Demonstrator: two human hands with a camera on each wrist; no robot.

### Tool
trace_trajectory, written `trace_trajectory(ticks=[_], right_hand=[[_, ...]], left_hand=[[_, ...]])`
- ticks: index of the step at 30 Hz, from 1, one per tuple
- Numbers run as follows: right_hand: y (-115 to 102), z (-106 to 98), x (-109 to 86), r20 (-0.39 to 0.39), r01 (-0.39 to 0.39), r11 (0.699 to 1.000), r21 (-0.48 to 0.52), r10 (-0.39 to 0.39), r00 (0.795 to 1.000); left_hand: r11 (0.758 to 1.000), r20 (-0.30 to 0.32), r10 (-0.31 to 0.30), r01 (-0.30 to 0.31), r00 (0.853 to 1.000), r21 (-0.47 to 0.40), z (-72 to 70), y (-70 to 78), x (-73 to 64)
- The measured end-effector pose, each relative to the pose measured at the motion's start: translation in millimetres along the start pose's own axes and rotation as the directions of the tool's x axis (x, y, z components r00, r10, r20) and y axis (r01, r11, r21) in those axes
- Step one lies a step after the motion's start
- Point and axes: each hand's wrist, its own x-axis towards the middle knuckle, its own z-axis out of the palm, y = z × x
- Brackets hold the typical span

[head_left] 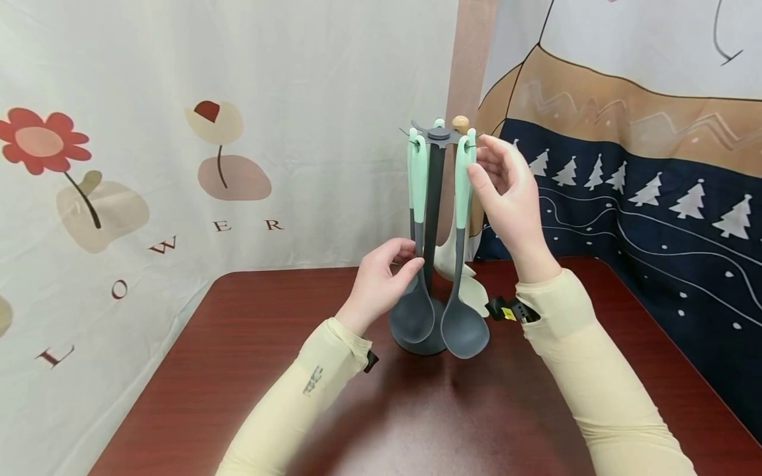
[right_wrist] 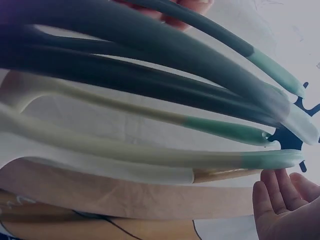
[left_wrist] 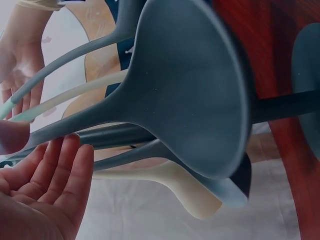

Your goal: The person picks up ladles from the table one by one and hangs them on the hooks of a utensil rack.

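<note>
A grey ladle with a mint handle hangs at the left front of a dark utensil stand. My left hand pinches its stem low down; in the left wrist view the thumb lies over the stem and the fingers are behind it. Beside it hangs a second grey ladle. My right hand is raised at the stand's top right, fingers loosely spread. In the right wrist view its fingertips are at the mint handle end of a cream utensil; whether they touch cannot be told.
More cream utensils hang behind, one with a wooden-tipped handle. The stand's round base sits toward the back of a reddish-brown table. Printed curtains hang behind and to the right.
</note>
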Motion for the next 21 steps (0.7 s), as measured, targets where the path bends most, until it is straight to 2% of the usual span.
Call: trace_trajectory(ticks=[4,8,11,15,21], right_hand=[[6,-4,-8.7,0.013,0.026,0.999,-0.037,-0.026,1.0],[12,-11,-18.0,0.034,0.031,0.996,-0.084,-0.028,0.999],[16,-16,-27.2,0.05,0.038,0.99,-0.135,-0.031,0.998],[23,-23,-41.0,0.078,0.059,0.975,-0.213,-0.043,0.996],[35,-28,-60.8,0.127,0.089,0.951,-0.296,-0.054,0.99]], left_hand=[[0.999,-0.021,0.027,-0.028,0.999,-0.018,-1.9,-4.9,-4.5],[0.996,-0.056,0.085,-0.084,0.995,0.018,-5.9,-11.8,-9.7],[0.988,-0.068,0.133,-0.127,0.989,0.083,-9.8,-17.1,-13.8],[0.965,-0.065,0.182,-0.166,0.981,0.204,-16.9,-22.5,-21.2],[0.932,-0.04,0.2,-0.178,0.979,0.315,-26.6,-31.9,-33.3]])
